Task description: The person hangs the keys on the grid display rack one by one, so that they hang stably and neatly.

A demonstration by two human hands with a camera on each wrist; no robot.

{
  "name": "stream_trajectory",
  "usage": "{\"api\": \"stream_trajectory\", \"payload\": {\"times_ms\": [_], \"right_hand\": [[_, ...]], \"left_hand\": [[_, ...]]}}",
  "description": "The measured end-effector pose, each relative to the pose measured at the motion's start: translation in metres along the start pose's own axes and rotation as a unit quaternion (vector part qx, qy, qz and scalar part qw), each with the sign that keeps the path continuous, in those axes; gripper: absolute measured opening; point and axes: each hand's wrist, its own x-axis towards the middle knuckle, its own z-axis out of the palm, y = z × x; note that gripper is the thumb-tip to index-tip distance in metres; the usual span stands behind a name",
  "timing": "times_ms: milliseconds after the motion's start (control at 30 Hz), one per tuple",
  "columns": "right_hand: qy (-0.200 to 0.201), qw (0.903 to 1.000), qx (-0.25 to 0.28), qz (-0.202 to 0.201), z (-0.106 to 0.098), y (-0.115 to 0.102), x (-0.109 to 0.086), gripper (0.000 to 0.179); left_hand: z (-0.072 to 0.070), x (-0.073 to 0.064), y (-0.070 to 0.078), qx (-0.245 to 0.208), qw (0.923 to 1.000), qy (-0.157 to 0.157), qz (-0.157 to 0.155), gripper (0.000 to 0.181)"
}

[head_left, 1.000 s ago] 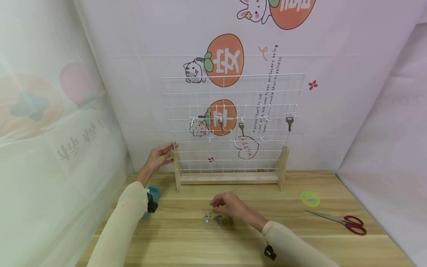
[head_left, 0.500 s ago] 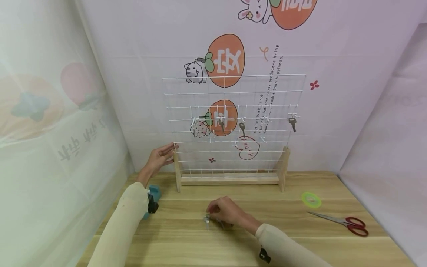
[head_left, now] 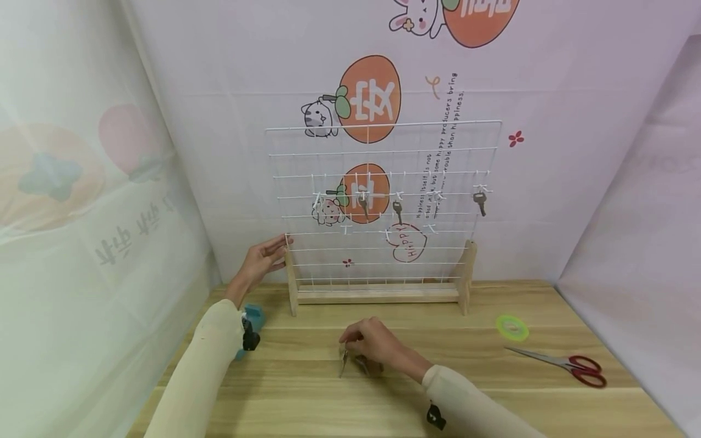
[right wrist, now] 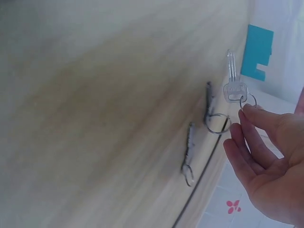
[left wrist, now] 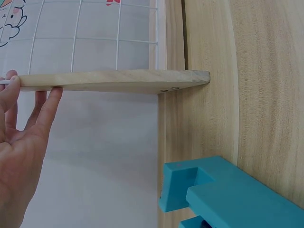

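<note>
My right hand (head_left: 375,342) pinches the ring of a silver key (right wrist: 236,90) between thumb and index finger, low over the table; the key hangs from it in the head view. Two more keys with rings, a nearer key (right wrist: 189,147) and a farther key (right wrist: 209,100), lie on the wood beside that hand. At the rack's left side, my left hand (head_left: 260,261) grips the top of the wooden upright (left wrist: 114,78), thumb on one side and fingers on the other. Three keys hang from hooks on the white wire grid rack (head_left: 378,297), one being the right-hand key (head_left: 480,204).
A teal tape dispenser-like block (left wrist: 237,190) sits at the table's left, under the left forearm. On the right lie a yellow-green disc (head_left: 512,327) and red-handled scissors (head_left: 586,371). Several white hooks without keys are on the grid. A printed cloth backs the table (head_left: 274,395).
The right hand has come down to the left onto the keys, taken one by its ring and raised it slightly. The left hand stays on the upright.
</note>
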Motion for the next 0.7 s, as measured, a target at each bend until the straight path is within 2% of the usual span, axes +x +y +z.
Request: {"api": "stream_trajectory", "payload": {"times_ms": [233,400,700], "right_hand": [[0.008,0.9998,0.017,-0.003,-0.016,-0.008,0.004,0.012],[0.022,0.9990,0.004,-0.037,-0.029,-0.013,0.013,0.013],[0.070,0.9942,-0.020,-0.080,-0.061,-0.024,0.033,0.011]], "left_hand": [[-0.001,0.000,0.000,0.003,1.0000,0.000,0.003,0.052],[-0.003,-0.001,-0.001,0.012,0.9998,0.012,-0.008,0.052],[0.000,0.001,0.000,0.005,1.0000,0.003,-0.006,0.052]]}}
